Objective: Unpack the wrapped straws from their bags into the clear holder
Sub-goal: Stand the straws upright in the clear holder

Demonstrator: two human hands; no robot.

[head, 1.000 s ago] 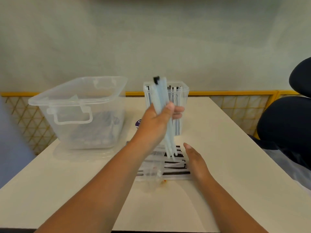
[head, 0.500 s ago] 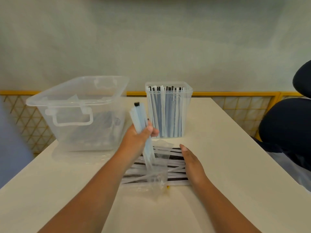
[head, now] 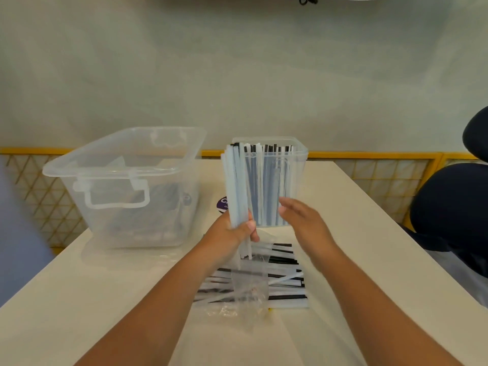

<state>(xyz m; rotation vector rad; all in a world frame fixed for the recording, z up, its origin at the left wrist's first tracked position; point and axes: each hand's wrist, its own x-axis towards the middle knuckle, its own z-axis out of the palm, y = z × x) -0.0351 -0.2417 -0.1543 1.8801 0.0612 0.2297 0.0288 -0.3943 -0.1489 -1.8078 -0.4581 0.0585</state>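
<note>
Lifting off the loose-straw pile since 0.5 s ago, right hand is hovering, fingers apart, empty; left hand is clamping the wrapped-straw bundle upright, just in front of clear holder. Bundle's looking light, slick, bendy: gripping near mid-length w/ even squeeze seems best.

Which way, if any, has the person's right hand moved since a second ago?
Yes. The right hand has risen off the loose straws on the table, forward to the lower front of the clear holder.
</note>
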